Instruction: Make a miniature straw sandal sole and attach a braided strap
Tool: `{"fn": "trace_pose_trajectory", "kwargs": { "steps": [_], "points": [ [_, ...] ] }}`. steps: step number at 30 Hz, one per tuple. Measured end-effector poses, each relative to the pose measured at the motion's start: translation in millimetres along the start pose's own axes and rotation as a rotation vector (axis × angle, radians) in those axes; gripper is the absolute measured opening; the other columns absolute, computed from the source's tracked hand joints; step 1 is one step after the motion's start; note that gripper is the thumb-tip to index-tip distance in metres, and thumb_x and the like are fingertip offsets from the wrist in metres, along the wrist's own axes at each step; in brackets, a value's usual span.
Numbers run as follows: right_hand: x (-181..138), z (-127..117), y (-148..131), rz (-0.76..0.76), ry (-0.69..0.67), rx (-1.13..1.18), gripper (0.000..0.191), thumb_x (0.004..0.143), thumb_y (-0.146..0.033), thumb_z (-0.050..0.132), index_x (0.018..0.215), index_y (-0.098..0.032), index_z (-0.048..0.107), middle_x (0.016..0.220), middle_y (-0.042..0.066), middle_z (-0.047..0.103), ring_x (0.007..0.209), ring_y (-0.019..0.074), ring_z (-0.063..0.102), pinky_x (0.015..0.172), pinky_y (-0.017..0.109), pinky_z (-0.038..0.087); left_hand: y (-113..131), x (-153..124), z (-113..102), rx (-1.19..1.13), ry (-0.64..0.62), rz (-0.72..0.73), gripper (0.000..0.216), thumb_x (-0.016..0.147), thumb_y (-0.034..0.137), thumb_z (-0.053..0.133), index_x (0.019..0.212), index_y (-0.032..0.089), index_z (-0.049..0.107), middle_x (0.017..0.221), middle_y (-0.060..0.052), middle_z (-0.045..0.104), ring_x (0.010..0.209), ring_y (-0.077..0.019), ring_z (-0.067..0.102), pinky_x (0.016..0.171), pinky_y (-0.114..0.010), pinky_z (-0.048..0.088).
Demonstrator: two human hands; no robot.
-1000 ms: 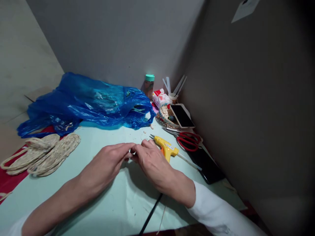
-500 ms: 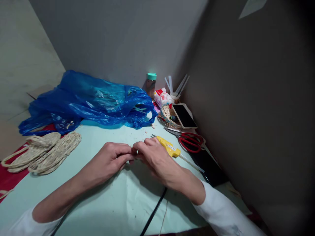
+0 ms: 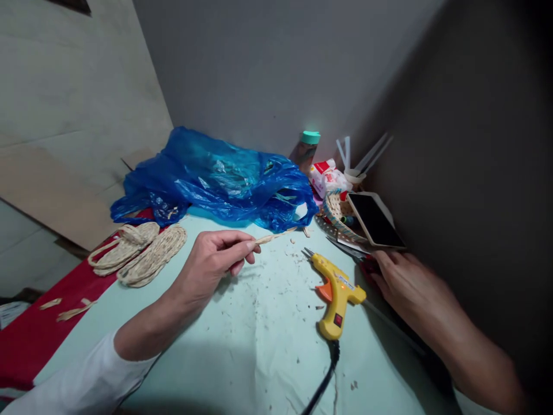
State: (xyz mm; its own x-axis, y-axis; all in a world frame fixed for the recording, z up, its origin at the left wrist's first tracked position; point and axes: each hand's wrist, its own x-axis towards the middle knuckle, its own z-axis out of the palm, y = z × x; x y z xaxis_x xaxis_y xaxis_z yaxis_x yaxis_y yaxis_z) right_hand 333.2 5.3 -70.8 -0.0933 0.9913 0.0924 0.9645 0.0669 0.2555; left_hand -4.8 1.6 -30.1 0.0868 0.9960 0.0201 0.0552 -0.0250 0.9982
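Note:
My left hand (image 3: 220, 256) pinches a thin, pale straw strip (image 3: 268, 238) between thumb and fingers, its free end pointing right over the table. On the right side, my right hand (image 3: 415, 288) is closed over the red handles of the scissors (image 3: 345, 248), which it mostly hides. The dark blades point to the upper left. Between the hands lies a yellow glue gun (image 3: 339, 282) with an orange trigger and a black cord. A woven straw sandal (image 3: 123, 248) with a strap and a woven straw sole (image 3: 153, 256) lie left of my left hand.
A blue plastic bag (image 3: 216, 178) lies along the back. At the back right are a jar with a green lid (image 3: 310, 138), a small basket (image 3: 332, 210), a phone (image 3: 375, 219) and glue sticks (image 3: 374, 153). Straw scraps (image 3: 75, 311) lie on red cloth at left.
My hands were together at the middle; my right hand has moved right to the scissors. My left hand keeps hold of the strip, now visible. The view has shifted left.

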Motion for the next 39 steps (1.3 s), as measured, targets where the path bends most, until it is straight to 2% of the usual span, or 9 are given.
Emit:
{"fn": "trace_pose_trajectory", "kwargs": {
  "steps": [9,15,19,22,25,29,32,34,39],
  "points": [
    [-2.5,0.7,5.6,0.007,-0.027,0.039,0.02,0.091,-0.019,0.053,0.111,-0.018,0.055,0.108,0.014,0.066,0.091,0.0291,0.063,0.073,0.036,0.047,3.2,-0.6,-3.1,-0.086,0.05,-0.01,0.013,0.083,0.026,0.067,0.078,0.015,0.069,0.065,0.001,0.059,0.049,-0.0041,0.041,0.045,-0.017,0.028],
    [-1.8,-1.3,4.5,0.03,-0.082,0.131,0.009,0.09,-0.019,0.054,0.1,-0.018,0.055,0.1,0.013,0.066,0.082,0.0256,0.065,0.067,0.034,0.046,3.9,-2.2,-2.7,-0.138,0.016,-0.019,0.013,0.086,0.025,0.061,0.079,0.015,0.064,0.063,0.004,0.054,0.043,-0.0008,0.034,0.041,-0.015,0.02],
    [-3.4,-15.9,5.7,0.093,-0.073,0.221,0.005,0.089,-0.023,0.056,0.091,-0.019,0.054,0.092,0.013,0.069,0.078,0.0246,0.067,0.065,0.033,0.048,5.9,-1.7,-3.6,-0.171,0.001,-0.024,0.015,0.083,0.025,0.063,0.075,0.013,0.062,0.061,0.003,0.054,0.041,-0.0003,0.035,0.04,-0.015,0.019],
    [-13.5,-31.6,10.4,0.188,-0.056,0.392,0.011,0.084,-0.026,0.061,0.093,-0.021,0.056,0.09,0.013,0.07,0.075,0.0246,0.068,0.064,0.034,0.051,6.0,0.3,-5.9,-0.18,0.013,-0.036,0.014,0.082,0.024,0.063,0.074,0.013,0.062,0.06,0.003,0.054,0.039,-0.0004,0.037,0.039,-0.016,0.021],
    [-30.1,-45.8,9.9,0.254,0.004,0.695,0.023,0.078,-0.031,0.064,0.099,-0.023,0.058,0.094,0.015,0.071,0.078,0.0275,0.069,0.065,0.037,0.054,6.8,0.8,-7.7,-0.191,0.038,-0.049,0.013,0.081,0.023,0.063,0.073,0.013,0.062,0.059,0.003,0.054,0.039,-0.0008,0.038,0.04,-0.016,0.023],
    [-50.9,-66.4,-21.5,0.126,0.101,1.065,0.045,0.081,-0.043,0.065,0.123,-0.033,0.054,0.105,0.01,0.069,0.089,0.0276,0.069,0.07,0.035,0.057,9.2,-2.7,-7.0,-0.243,0.008,-0.041,0.014,0.082,0.024,0.064,0.074,0.012,0.063,0.061,0.002,0.057,0.038,0.0002,0.039,0.04,-0.016,0.023],
    [-57.5,-85.0,-63.3,-0.071,0.094,1.04,0.038,0.081,-0.042,0.068,0.116,-0.03,0.059,0.083,0.004,0.063,0.071,0.0225,0.062,0.064,0.032,0.053,10.2,-6.0,-5.0,-0.298,-0.01,-0.025,0.013,0.082,0.024,0.066,0.076,0.012,0.065,0.063,0.002,0.059,0.037,0.0009,0.04,0.04,-0.016,0.021],
    [-57.6,-95.5,-88.1,-0.212,0.064,0.999,0.04,0.079,-0.043,0.073,0.112,-0.028,0.057,0.087,0.003,0.063,0.075,0.0216,0.059,0.063,0.03,0.05,10.2,-7.6,-3.7,-0.338,-0.013,-0.023,0.013,0.082,0.024,0.066,0.077,0.012,0.066,0.063,0.002,0.06,0.037,0.0014,0.039,0.039,-0.015,0.02],
    [-55.1,-108.3,-119.3,-0.245,-0.059,0.942,0.039,0.083,-0.057,0.066,0.096,-0.023,0.051,0.077,-0.001,0.055,0.067,0.0173,0.049,0.061,0.028,0.042,9.4,-10.0,-1.1,-0.435,-0.049,-0.041,0.011,0.079,0.023,0.069,0.076,0.012,0.066,0.062,0.001,0.062,0.036,0.0017,0.039,0.04,-0.014,0.021]
  ]
}}
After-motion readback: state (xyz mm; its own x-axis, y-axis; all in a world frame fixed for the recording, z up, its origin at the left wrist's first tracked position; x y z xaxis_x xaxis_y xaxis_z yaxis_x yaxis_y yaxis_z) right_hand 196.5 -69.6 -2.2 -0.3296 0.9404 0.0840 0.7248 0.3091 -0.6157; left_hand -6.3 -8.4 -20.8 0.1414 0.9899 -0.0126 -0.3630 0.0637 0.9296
